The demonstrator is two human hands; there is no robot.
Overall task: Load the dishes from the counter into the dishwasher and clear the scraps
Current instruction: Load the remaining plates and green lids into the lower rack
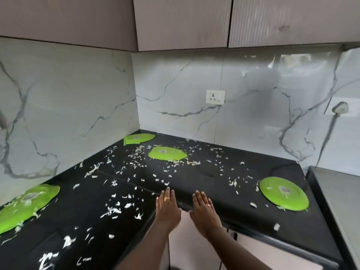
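Several green plates lie upside down on the black counter (pixel 214 172): one at the near left (pixel 27 205), one in the far corner (pixel 138 138), one in the middle back (pixel 167 153) and one at the right (pixel 283 192). White vegetable scraps (pixel 116 209) are scattered all over the counter, some on the plates. My left hand (pixel 167 206) and my right hand (pixel 204 209) rest flat, palms down, side by side at the counter's inner front edge. Both hold nothing. No dishwasher is in view.
The counter is L-shaped, wrapping a marble-tiled corner. Wall cabinets (pixel 183 22) hang overhead. A white socket (pixel 215 97) sits on the back wall and a plugged-in cable (pixel 340 109) at the far right. A grey appliance top (pixel 341 191) adjoins the counter's right end. Pale cabinet doors (pixel 194 248) are below.
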